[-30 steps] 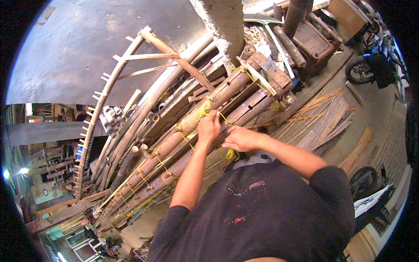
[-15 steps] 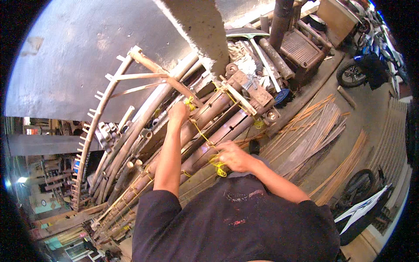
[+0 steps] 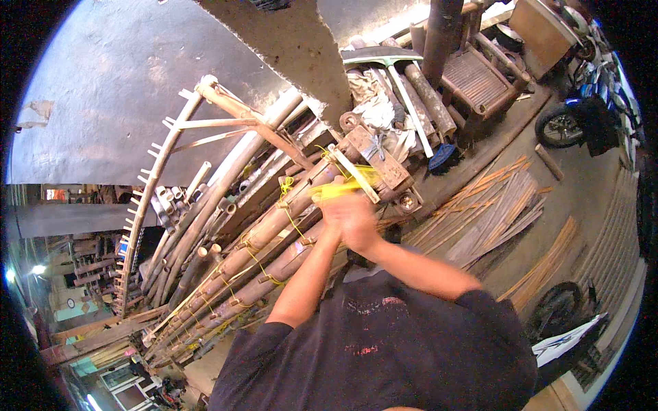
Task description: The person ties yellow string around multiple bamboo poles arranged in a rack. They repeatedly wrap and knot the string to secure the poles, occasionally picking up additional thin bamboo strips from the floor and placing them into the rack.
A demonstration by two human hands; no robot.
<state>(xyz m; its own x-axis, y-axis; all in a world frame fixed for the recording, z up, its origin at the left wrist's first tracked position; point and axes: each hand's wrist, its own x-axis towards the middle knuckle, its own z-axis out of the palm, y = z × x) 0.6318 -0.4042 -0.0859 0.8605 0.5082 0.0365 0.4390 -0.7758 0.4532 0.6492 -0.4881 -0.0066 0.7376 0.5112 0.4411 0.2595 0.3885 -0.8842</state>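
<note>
Running up-right: bamboo poles (image 3: 274, 229); seemingly.

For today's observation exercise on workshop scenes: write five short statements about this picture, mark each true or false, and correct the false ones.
1. Both hands meet at a yellow cord. True.
2. The bamboo poles are tied with blue wire. False: the ties on them are yellow.
3. Split bamboo strips lie on the floor to the person's right. True.
4. The person wears a white shirt. False: the shirt is black.
5. A motorbike stands at the upper right. True.
</note>
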